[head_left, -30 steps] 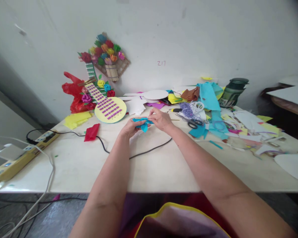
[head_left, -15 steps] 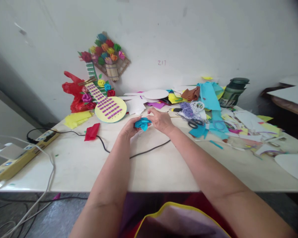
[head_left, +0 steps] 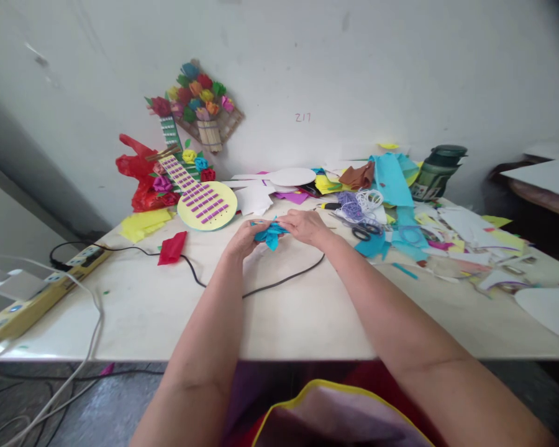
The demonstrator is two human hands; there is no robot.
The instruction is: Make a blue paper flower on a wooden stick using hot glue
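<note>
Fingers (head_left: 287, 218) of the right hand (head_left: 308, 228), spread a moment before, now together at the blue paper (head_left: 272, 238).

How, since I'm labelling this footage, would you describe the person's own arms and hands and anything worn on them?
The left hand and right hand are ungloved. Both forearms are bare, with no sleeve, watch or bracelet showing; rings are too small to tell. Below them shows what looks like an apron with yellow edging.
</note>
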